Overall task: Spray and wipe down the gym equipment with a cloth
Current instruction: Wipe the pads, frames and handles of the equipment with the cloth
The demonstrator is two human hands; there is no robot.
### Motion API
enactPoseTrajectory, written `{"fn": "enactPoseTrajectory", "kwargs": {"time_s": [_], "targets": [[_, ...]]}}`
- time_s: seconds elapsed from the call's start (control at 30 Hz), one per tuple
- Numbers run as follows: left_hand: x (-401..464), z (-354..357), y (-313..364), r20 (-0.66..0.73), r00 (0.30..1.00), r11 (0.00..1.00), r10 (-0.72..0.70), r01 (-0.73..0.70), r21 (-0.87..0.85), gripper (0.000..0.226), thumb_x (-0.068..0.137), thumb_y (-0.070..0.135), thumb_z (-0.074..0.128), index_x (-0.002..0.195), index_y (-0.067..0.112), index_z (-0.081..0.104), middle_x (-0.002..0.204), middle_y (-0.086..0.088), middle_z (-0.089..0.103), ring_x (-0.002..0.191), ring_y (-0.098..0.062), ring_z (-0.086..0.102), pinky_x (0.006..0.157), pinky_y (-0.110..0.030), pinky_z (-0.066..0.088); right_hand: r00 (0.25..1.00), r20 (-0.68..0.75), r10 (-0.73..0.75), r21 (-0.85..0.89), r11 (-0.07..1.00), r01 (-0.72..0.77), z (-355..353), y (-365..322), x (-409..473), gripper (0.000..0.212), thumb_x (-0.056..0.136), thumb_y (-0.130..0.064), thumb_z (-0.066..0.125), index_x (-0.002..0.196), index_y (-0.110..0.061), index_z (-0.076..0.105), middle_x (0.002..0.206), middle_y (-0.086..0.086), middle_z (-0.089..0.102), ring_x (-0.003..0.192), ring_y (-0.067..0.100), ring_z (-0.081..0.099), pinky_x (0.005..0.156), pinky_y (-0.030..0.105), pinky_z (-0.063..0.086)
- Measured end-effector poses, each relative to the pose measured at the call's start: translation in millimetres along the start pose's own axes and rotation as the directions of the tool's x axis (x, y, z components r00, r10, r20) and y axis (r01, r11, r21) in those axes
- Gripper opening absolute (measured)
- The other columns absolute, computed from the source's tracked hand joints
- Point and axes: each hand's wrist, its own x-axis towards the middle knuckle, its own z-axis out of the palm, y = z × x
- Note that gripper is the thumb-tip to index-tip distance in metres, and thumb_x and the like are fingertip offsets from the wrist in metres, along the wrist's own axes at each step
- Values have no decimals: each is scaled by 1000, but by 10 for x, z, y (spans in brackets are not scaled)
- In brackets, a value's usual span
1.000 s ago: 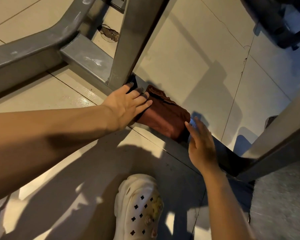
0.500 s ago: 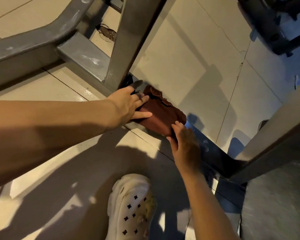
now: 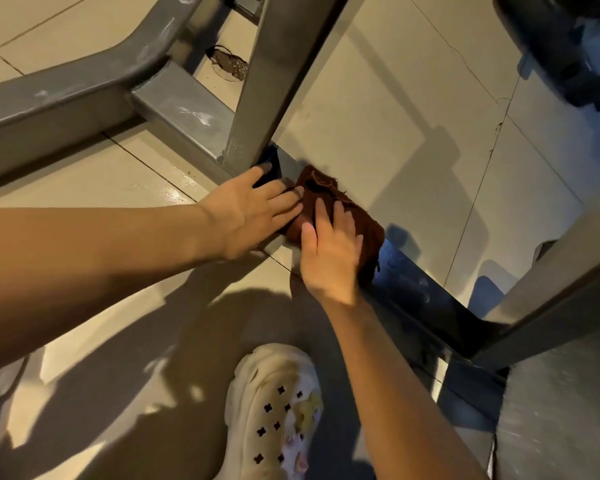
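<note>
A dark red-brown cloth lies draped over the low grey base bar of a gym machine, just right of where an upright post meets it. My left hand lies flat with straight fingers, its fingertips on the cloth's left end and the bar. My right hand presses flat on the near side of the cloth, fingers straight and spread. No spray bottle is in sight.
More grey frame members run across the upper left over a beige tiled floor. A white clog stands on the floor below my hands. Another slanted post rises at the right; dark equipment sits at the top right.
My right hand has moved left and up along the bar onto the cloth, ending next to my left hand. The left hand has stayed on the cloth's left end.
</note>
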Motion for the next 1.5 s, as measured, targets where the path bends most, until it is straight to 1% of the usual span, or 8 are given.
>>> {"fn": "enactPoseTrajectory", "kwargs": {"time_s": [0.13,0.33,0.47,0.6,0.8,1.03,1.37,1.5], "targets": [[-207,181,15,-337,924,887,-179,3,-462,56,81,35,38,122,7,63,123,-17,59,108,-35,60,88,-44,50,999,-24,32,-175,984,-36,165,131,116,65,96,-57,9,151,-30,30,159,6,26,148,29,19,114,66,8],[-314,159,231,235,736,-253,-635,89,-963,85,90,16,67,153,26,12,149,-8,34,128,-26,45,103,-42,45,964,29,265,-117,958,-260,-36,950,-192,64,97,-56,14,154,-28,18,163,6,12,149,26,7,114,63,-1],[-309,-21,159,242,794,-521,-558,-108,-847,92,95,20,60,151,40,-11,163,10,3,148,-15,12,117,-42,19,771,119,625,-108,780,-616,-312,1533,-448,57,103,-48,17,155,-30,1,164,1,-5,150,22,-5,118,56,-3],[-309,-65,119,229,835,-583,-501,-130,-802,89,99,21,54,150,42,-15,162,13,-5,149,-11,2,115,-33,11,621,128,773,-61,631,-773,-292,1263,-310,57,105,-46,15,155,-27,-5,163,4,-11,149,25,-9,117,58,-4],[-348,-19,49,241,839,-574,-488,-101,-812,70,103,34,41,152,43,-8,162,15,-3,148,-9,4,121,-46,11,918,111,381,-78,924,-374,64,64,99,65,100,-53,13,156,-20,0,163,12,-7,149,31,-6,116,62,-2],[-364,-10,32,252,832,-546,-494,-71,-835,62,105,37,33,153,40,-6,162,13,-2,148,-12,6,121,-43,11,994,92,53,-47,998,-49,95,4,105,63,99,-57,23,155,-28,15,164,2,5,150,23,-1,114,58,-9],[-483,123,-44,207,859,-493,-468,-60,-868,65,104,23,42,153,42,4,162,10,10,147,-16,17,120,-45,17,769,102,631,-113,776,-621,-149,1182,-577,59,100,-54,15,152,-36,-7,163,2,-13,149,23,-12,115,63,-4],[-490,101,2,184,881,-466,-436,-46,-883,81,100,17,49,151,44,-7,162,12,-1,148,-14,13,120,-42,15,840,63,539,-8,842,-540,57,581,-345,61,98,-57,8,154,-35,0,163,7,-10,148,31,-12,110,66,-10]]}}
